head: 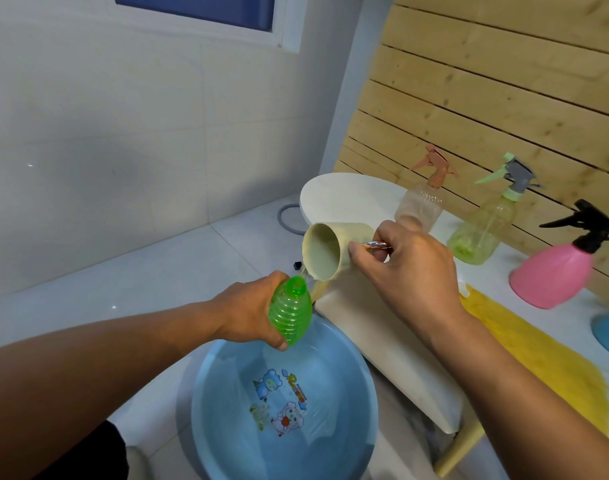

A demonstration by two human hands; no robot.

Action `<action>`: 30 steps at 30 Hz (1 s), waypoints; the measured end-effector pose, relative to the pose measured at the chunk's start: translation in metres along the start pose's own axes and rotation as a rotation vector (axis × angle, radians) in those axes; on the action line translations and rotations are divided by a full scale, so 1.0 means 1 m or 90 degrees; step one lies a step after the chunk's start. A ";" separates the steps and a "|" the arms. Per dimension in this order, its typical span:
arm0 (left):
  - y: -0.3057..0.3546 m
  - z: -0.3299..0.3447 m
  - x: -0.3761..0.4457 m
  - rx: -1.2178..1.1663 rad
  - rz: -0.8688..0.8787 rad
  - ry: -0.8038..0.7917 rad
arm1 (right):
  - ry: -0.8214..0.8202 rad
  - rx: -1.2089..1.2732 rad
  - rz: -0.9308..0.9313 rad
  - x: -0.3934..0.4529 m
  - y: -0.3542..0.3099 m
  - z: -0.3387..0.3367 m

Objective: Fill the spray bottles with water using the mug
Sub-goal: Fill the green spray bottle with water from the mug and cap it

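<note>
Green bottle [290, 311] gripped in your left hand [251, 311], neck tilted up toward the mug [330, 249]; your right hand [405, 265] pinches its handle, lip just above the mouth.

right hand [405, 268] tips mug [334, 249] over left-held green bottle [291, 315].

Your left hand [251, 311] reaches in from lower left, fingers curled around the bottle [291, 313]. Your right hand [405, 268] comes from the right, gripping the tipped mug [334, 249] by its handle.
</note>
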State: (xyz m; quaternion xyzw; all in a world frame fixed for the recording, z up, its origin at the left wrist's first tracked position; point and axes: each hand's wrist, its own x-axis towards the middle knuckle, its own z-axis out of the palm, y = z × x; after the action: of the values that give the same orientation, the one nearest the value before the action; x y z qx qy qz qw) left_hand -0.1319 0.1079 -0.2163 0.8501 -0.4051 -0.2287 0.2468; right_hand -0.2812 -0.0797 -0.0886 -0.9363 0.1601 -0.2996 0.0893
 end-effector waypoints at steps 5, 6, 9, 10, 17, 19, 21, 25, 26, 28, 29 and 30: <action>0.001 0.000 0.000 0.000 0.001 0.002 | 0.016 -0.017 -0.032 -0.002 -0.001 0.000; 0.002 0.000 0.000 -0.001 0.001 0.002 | 0.019 -0.021 -0.039 -0.002 -0.002 -0.001; 0.003 0.000 0.000 0.000 0.005 0.002 | 0.028 -0.028 -0.055 -0.002 -0.004 0.000; 0.003 0.000 0.000 0.001 0.007 0.001 | 0.032 -0.032 -0.061 -0.002 -0.004 -0.001; 0.004 0.001 0.001 0.000 0.012 0.000 | 0.073 -0.068 -0.125 -0.006 -0.006 0.001; 0.004 0.001 0.002 -0.002 0.013 -0.001 | 0.083 -0.079 -0.142 -0.007 -0.006 0.002; 0.004 0.001 0.002 -0.005 0.013 -0.002 | 0.097 -0.093 -0.164 -0.008 -0.005 0.002; 0.005 0.001 0.002 -0.013 0.011 -0.003 | 0.133 -0.117 -0.223 -0.010 -0.008 0.002; 0.005 0.001 0.003 -0.017 0.009 -0.002 | 0.142 -0.123 -0.238 -0.010 -0.009 0.002; 0.005 0.001 0.004 -0.034 0.008 0.001 | 0.154 -0.131 -0.262 -0.012 -0.010 0.000; 0.005 0.001 0.004 -0.045 0.010 0.002 | 0.157 -0.132 -0.269 -0.012 -0.011 0.000; 0.004 0.001 0.004 -0.054 0.011 0.003 | 0.160 -0.132 -0.273 -0.012 -0.011 -0.001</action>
State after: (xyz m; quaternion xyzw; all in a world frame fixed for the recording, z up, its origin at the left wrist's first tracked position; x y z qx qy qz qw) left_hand -0.1325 0.1022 -0.2152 0.8359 -0.4017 -0.2414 0.2858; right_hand -0.2884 -0.0652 -0.0915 -0.9084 -0.0023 -0.4075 -0.0935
